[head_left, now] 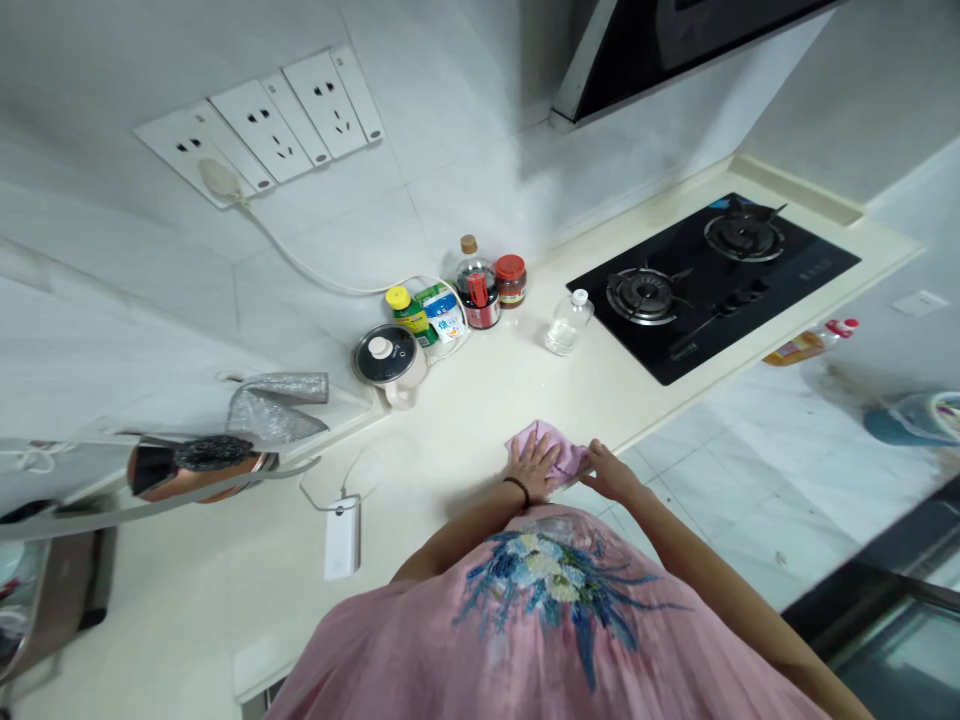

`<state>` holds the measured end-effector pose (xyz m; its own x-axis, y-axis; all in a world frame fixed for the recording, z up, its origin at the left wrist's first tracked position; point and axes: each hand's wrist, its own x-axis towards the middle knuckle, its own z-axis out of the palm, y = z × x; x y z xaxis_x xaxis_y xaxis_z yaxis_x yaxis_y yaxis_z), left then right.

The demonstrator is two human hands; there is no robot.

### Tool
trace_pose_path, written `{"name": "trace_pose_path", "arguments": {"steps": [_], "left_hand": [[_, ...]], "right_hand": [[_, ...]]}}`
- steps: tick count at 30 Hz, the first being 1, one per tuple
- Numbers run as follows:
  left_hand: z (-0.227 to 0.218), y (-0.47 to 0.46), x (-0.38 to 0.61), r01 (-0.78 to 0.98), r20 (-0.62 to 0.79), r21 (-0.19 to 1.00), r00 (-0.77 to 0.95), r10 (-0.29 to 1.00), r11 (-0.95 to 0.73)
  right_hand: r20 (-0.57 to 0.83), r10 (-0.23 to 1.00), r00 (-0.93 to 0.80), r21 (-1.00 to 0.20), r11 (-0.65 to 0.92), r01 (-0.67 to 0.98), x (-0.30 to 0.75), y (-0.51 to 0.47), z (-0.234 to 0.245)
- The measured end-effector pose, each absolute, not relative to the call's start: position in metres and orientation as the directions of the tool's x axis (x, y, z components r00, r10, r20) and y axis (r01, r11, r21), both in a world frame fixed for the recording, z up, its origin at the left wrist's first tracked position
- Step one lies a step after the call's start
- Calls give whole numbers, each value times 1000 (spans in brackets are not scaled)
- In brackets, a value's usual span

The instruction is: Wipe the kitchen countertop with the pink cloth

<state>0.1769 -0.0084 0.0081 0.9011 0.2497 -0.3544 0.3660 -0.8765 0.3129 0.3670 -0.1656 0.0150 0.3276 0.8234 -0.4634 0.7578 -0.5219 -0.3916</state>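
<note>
A small pink cloth (553, 443) lies on the cream countertop (450, 420) near its front edge. My left hand (533, 466) rests flat on the cloth with its fingers spread, a dark band around the wrist. My right hand (609, 473) is at the cloth's right corner by the counter edge, its fingers curled onto the fabric.
A black two-burner gas hob (709, 280) sits at the right. A clear bottle (568, 322), sauce jars (491, 285) and a small lidded pot (388, 362) stand near the wall. A white power bank (341, 537) with cable lies at the left, beside a sink area.
</note>
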Motion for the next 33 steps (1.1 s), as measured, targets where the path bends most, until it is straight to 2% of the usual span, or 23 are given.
{"name": "trace_pose_path", "arguments": {"steps": [3,7,10,14,19,24,30,33], "left_hand": [[15,30,148,545,-408,273,812,418,-793],[26,101,116,827,-480,162,542,689,-538],[30,149,117,898,-478,119,427,768,-424],[34,200,162,925,-461,127,374,804,-358],[41,220,255,899,-467,147,431,772,-412],[36,151,308,725,-448,213,668,594,-655],[22,36,264,461,-390,275,856,340,-844],[18,11,207,413,-365,283,881,301,-866]], "right_hand": [[-467,811,353,-389,-546,742,365,-164,16],[-502,793,346,-385,-563,732,364,-162,19],[-512,786,346,-384,-570,726,364,-161,20],[-522,768,370,-393,-602,695,362,-163,20],[-523,766,374,-424,-614,666,363,-169,18],[-488,787,377,-474,-602,643,366,-177,11],[-451,816,361,-477,-562,675,371,-176,3],[-457,830,320,-487,-534,691,374,-172,4]]}}
